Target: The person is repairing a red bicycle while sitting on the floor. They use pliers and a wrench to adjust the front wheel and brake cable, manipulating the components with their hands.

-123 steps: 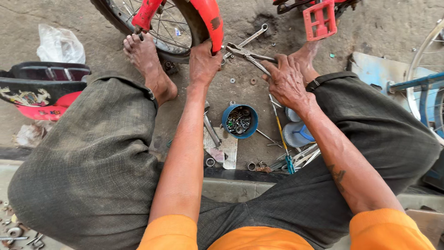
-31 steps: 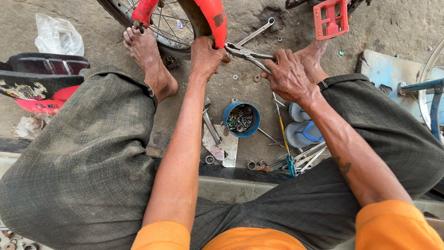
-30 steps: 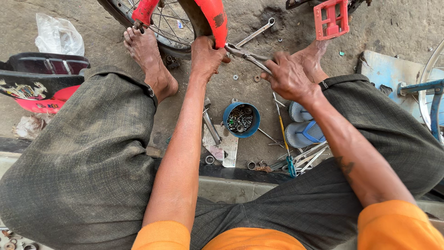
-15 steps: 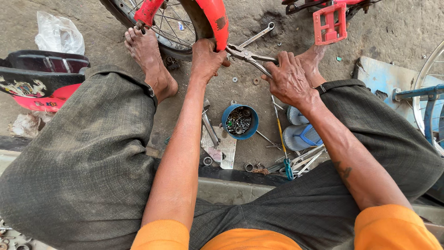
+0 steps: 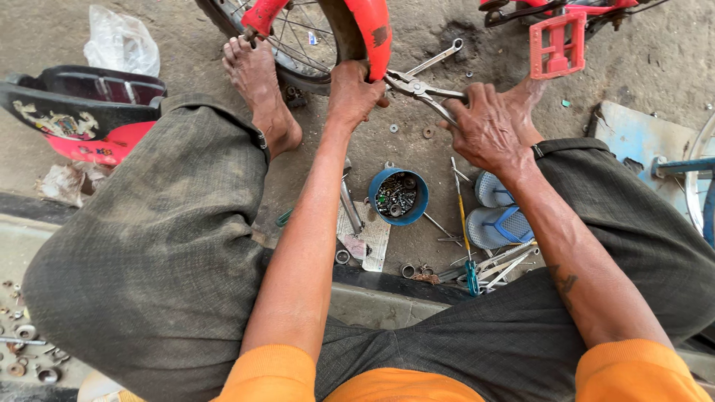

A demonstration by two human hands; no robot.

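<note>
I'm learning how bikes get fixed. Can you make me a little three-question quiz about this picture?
1. True or false: the right hand grips the pliers.
2. What does the left hand hold? A) the red fender B) the blue cup C) the plastic bag
3. Fill in: the blue cup of small metal parts stands on the ground between the person's ____.

Key:
1. True; the plier tips point toward the fender by the left hand.
2. A
3. legs
</note>
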